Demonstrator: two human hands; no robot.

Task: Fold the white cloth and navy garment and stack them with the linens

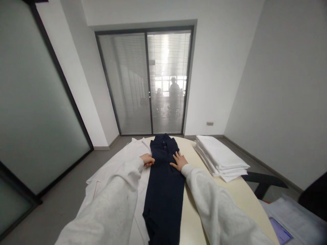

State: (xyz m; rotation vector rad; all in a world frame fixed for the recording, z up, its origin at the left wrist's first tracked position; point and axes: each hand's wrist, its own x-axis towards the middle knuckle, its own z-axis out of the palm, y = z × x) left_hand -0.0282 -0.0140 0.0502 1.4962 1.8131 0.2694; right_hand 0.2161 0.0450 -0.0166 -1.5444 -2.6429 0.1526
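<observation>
A dark navy shirt (163,183) lies lengthwise on the cream table (235,194), folded into a narrow strip with its collar at the far end. My left hand (147,159) is closed, its fingers curled on the shirt's left edge. My right hand (179,161) lies flat and open on the shirt's right side, fingers spread. Both arms are in light grey sleeves.
A white cloth (114,166) covers the table's left part under the shirt. A stack of folded white garments (221,157) sits at the right. A dark chair (263,182) stands beyond the table edge. Papers (288,217) lie at bottom right. People show behind the blinds of the glass doors (146,81).
</observation>
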